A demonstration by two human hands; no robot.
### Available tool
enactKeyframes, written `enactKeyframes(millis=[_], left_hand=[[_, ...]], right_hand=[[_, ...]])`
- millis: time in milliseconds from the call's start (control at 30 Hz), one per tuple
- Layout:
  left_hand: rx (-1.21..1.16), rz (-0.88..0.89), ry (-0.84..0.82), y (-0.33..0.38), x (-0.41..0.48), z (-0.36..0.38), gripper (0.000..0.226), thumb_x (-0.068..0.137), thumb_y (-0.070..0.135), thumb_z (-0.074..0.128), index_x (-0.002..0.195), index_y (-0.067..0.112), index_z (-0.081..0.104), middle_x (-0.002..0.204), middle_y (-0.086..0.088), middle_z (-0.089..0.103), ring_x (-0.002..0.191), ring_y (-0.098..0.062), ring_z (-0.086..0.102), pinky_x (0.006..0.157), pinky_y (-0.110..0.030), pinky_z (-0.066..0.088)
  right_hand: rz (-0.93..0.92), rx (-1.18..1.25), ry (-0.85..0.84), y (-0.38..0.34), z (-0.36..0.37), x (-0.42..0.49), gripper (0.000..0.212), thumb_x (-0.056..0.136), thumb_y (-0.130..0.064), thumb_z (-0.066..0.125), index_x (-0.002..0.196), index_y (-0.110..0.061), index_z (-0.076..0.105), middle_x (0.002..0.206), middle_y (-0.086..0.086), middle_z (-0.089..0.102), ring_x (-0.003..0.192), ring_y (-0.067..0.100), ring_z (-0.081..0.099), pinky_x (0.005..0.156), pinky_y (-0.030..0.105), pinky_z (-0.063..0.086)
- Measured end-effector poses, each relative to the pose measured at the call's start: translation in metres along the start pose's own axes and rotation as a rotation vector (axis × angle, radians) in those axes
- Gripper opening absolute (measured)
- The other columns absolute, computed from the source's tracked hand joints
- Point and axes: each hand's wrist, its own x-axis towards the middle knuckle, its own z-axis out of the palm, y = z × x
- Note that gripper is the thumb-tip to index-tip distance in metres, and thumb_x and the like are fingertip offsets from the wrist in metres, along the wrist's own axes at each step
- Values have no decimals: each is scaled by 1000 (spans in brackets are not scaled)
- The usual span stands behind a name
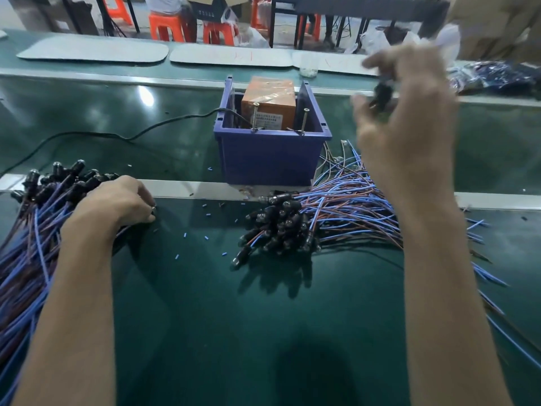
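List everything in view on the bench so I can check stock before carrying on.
bin: one, blue, bench centre
box: one, orange, inside the bin
screws: two, metal, upright at the bin's front rim
cable: one, black, running left from the bin
left pile: many black parts on blue and brown wires, left edge
right pile: many alike, right of centre
mat: one, green, under everything
offcuts: many, blue, scattered on the mat
trays: at least two, grey, far side
cup: one, clear, far side
black part: one, blurred, in the right hand
left hand: one, resting on the left pile
right hand: one, raised right of the bin, pinching the black part
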Motion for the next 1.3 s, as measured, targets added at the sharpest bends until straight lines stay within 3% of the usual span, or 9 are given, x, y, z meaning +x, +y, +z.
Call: enactKeyframes(millis=[133,233,433,533,600,800,967,1100,1300], left_hand=[[-16,47,47,20,-14,-13,25,76,14,77,68,31,61,106,-10,67,101,-30,59,93,-37,48],[-75,183,142,40,-28,-25,23,75,14,76,67,31,63,90,1,71,93,-24,63,85,-33,49],[-459,674,263,83,-76,-48,19,74,18,81,78,33,70,71,20,69,66,10,59,63,-3,45],[-607,906,210,101,-103,-50,21,76,19,80,85,34,68,83,21,70,73,5,61,70,-7,49],[-681,969,125,112,-115,-46,22,75,19,79,87,34,67,87,14,70,80,-4,65,71,-16,54],[-1061,862,128,132,-125,-37,14,83,34,66,90,26,57,79,12,64,72,-2,63,65,-16,50],[-1050,523,-242,141,-118,-28,39,96,60,35,114,32,56,82,-6,75,63,-17,71,54,-17,54],[-1452,256,-61,139,-105,-25,57,99,45,42,146,22,21,118,-13,58,88,-20,72,67,-25,57],[-1729,155,281,123,-91,-30,25,97,15,47,119,20,35,102,1,45,73,-8,54,57,-18,49]], right_hand=[[283,-210,-767,3,15,-16,27,83,-29,72,106,-19,63,108,1,65,98,19,60,88,32,48],[185,-317,-1123,4,22,-22,46,84,-27,71,127,-24,54,124,-3,58,110,15,53,91,26,42],[107,73,-874,0,14,-15,54,79,-34,75,129,-26,55,106,-13,60,74,2,58,65,6,41],[157,446,-901,-13,15,-19,51,77,-32,76,123,-22,59,104,-8,66,73,5,62,73,23,53],[135,667,-869,-22,21,-23,19,85,-8,69,104,-9,64,89,-3,70,74,12,65,77,35,55],[360,958,-448,-24,31,-18,19,96,-1,50,81,-4,61,71,-2,67,65,7,66,70,22,54],[358,1053,-238,-19,22,-13,33,103,-21,40,87,-7,65,93,11,72,82,19,69,75,27,53],[285,1045,-302,-18,15,-12,39,104,-27,33,81,-14,62,97,3,74,92,11,69,79,23,47],[361,1310,-349,-22,12,-14,36,100,-13,35,69,-5,50,58,4,60,63,22,61,81,37,55]])
